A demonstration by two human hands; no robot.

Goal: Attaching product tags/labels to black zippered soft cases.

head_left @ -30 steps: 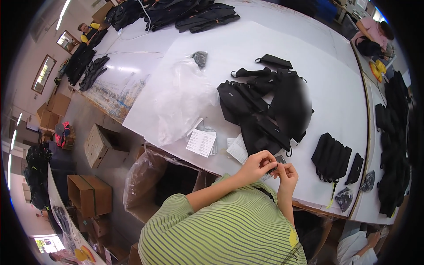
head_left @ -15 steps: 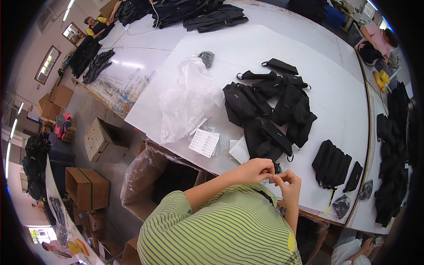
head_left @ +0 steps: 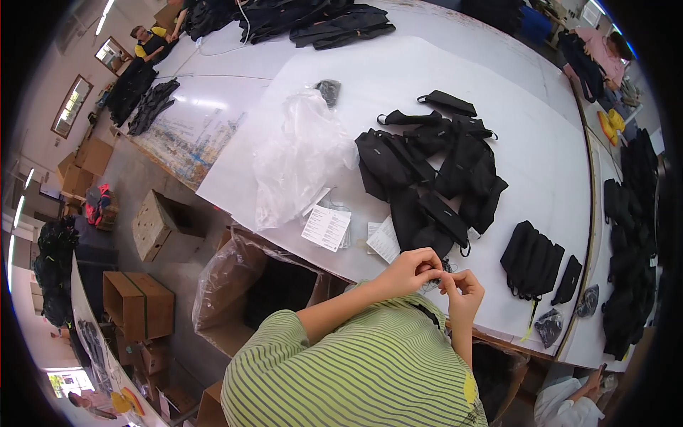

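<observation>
At the table's near edge my left hand (head_left: 415,270) and my right hand (head_left: 463,292) meet, both closed in a pinch with fingertips touching. What they pinch is too small to make out; a few thin dark strands (head_left: 447,264) show beside the fingers. Just beyond lies a heap of black fabric pouches (head_left: 388,162), some with loop handles. Left of the hands are white printed tags (head_left: 326,228) in a stack, and another white tag (head_left: 385,240) lies partly against the black fabric.
A crumpled clear plastic bag (head_left: 299,153) covers the table's left part. To the right sit a row of black pouches (head_left: 530,257) and a small bag of dark pieces (head_left: 549,327). A plastic-lined carton (head_left: 220,302) stands below the table's left edge. Other people work farther off.
My hands stay pinched together, with the left fingers shifted slightly upward. The view has moved a little. At the far right, a person in pink now holds a dark garment higher.
</observation>
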